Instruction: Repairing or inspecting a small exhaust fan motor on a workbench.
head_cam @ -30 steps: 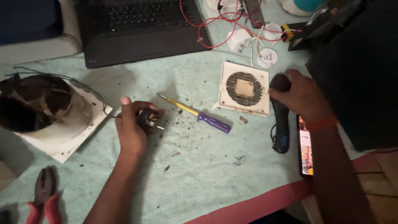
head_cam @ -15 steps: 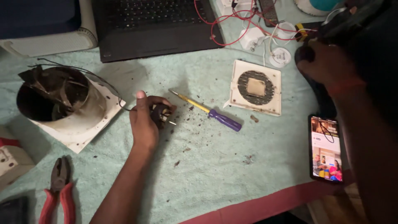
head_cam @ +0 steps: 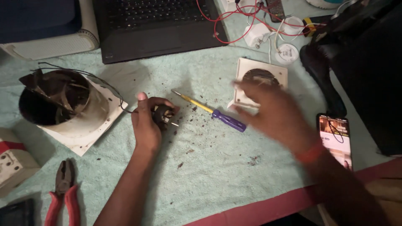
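Since the earlier frame the right hand [head_cam: 274, 111] has come in from the far right and now hangs blurred, fingers spread, over the near edge of the white square vent cover [head_cam: 261, 79], just right of the screwdriver [head_cam: 211, 112] with its yellow shaft and purple handle. The left hand [head_cam: 147, 121] stays curled around a small dark motor [head_cam: 162, 115] on the bench [head_cam: 217, 175], wires running left to the round fan housing [head_cam: 67, 106]. A phone [head_cam: 336, 138] lies right; red-handled pliers [head_cam: 63, 190] lie near left; a laptop [head_cam: 155, 25] sits far.
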